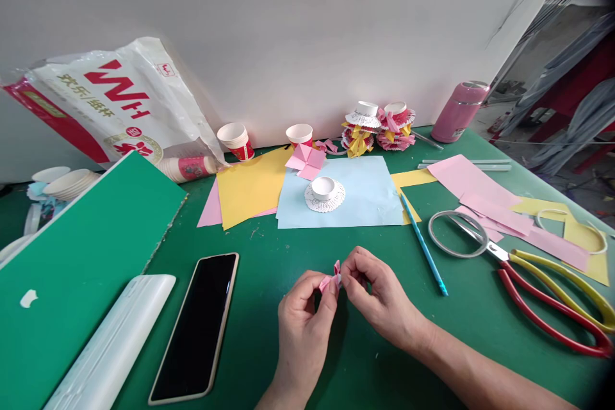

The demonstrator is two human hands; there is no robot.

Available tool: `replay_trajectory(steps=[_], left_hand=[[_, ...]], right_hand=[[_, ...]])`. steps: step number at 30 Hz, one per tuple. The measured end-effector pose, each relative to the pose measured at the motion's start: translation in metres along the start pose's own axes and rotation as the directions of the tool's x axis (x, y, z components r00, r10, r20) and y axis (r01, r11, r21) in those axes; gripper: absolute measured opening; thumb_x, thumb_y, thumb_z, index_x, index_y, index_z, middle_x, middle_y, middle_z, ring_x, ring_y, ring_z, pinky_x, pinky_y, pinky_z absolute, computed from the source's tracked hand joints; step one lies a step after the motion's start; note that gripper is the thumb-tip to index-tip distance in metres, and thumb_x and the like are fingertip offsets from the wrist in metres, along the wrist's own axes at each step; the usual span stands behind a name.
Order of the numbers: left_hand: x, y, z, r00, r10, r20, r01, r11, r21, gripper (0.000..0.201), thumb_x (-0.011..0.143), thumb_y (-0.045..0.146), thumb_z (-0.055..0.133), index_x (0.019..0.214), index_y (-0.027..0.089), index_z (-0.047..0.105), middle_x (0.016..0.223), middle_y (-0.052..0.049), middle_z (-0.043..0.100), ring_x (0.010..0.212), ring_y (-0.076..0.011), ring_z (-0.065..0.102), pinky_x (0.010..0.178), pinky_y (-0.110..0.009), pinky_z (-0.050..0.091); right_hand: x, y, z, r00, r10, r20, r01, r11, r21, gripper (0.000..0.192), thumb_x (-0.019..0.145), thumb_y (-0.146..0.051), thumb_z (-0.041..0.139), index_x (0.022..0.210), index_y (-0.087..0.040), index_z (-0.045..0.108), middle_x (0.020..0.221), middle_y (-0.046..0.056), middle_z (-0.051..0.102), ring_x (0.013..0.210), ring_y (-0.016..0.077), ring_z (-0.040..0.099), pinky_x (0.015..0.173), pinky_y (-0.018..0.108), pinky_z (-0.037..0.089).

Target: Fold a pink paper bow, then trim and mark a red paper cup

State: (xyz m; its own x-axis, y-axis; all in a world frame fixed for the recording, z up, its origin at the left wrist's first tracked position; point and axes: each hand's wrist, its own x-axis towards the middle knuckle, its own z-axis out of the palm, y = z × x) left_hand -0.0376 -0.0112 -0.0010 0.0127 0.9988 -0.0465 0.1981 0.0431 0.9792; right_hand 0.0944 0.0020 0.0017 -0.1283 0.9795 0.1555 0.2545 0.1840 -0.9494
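Note:
My left hand (pixel 307 314) pinches a small folded piece of pink paper (pixel 325 282) between thumb and fingers. Touching or almost touching its right side is my right hand (pixel 369 285), with thumb and fingertips pressed together; what lies between them is too small to make out. Beyond both hands, a cut paper cup (pixel 325 195) with a fringed, flared rim rests on a light blue sheet (pixel 369 195). A pink folded paper (pixel 305 161) with several square flaps lies at that sheet's back left corner.
Scissors (pixel 502 250), a tape roll (pixel 458 255), a blue pencil (pixel 425 246) and pink strips (pixel 480 186) lie on the right. A phone (pixel 195 327) and a green board (pixel 86 250) are left. Paper cups (pixel 235 139), decorated cups (pixel 362 131) and a pink bottle (pixel 460 112) stand behind.

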Motion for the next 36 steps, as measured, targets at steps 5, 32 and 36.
replay_trajectory(steps=[5,32,36], left_hand=[[-0.0011,0.0001,0.0017,0.998,-0.065,0.01,0.065,0.992,-0.106,0.025,0.082,0.035,0.055,0.063,0.018,0.052,0.054,0.005,0.042,0.048,-0.0081,0.034,0.044,-0.022,0.028],[0.0008,-0.0032,0.0,0.992,-0.12,-0.044,0.101,0.949,-0.299,0.026,0.082,0.03,0.057,0.059,0.017,0.052,0.05,0.006,0.037,0.05,-0.0083,0.032,0.048,-0.022,0.029],[0.0001,-0.0019,-0.0001,0.997,-0.059,-0.057,0.046,0.979,-0.197,0.02,0.082,0.029,0.056,0.066,0.018,0.055,0.055,0.006,0.041,0.048,-0.0079,0.033,0.046,-0.023,0.028]], right_hand=[[-0.0001,0.0003,0.0005,1.0,0.013,0.0,-0.013,1.0,0.004,0.018,0.08,-0.016,0.046,0.063,-0.019,0.043,0.066,-0.001,0.045,0.056,0.0111,0.042,0.05,0.022,0.036],[0.0011,0.0013,0.0022,0.997,0.068,-0.045,-0.07,0.997,-0.03,0.018,0.079,-0.017,0.048,0.061,-0.019,0.047,0.061,-0.002,0.042,0.054,0.0108,0.039,0.048,0.022,0.034],[-0.0006,0.0007,0.0006,0.997,0.066,-0.031,-0.066,0.998,0.014,0.021,0.084,-0.023,0.047,0.063,-0.018,0.049,0.063,-0.001,0.044,0.056,0.0115,0.041,0.05,0.023,0.036]])
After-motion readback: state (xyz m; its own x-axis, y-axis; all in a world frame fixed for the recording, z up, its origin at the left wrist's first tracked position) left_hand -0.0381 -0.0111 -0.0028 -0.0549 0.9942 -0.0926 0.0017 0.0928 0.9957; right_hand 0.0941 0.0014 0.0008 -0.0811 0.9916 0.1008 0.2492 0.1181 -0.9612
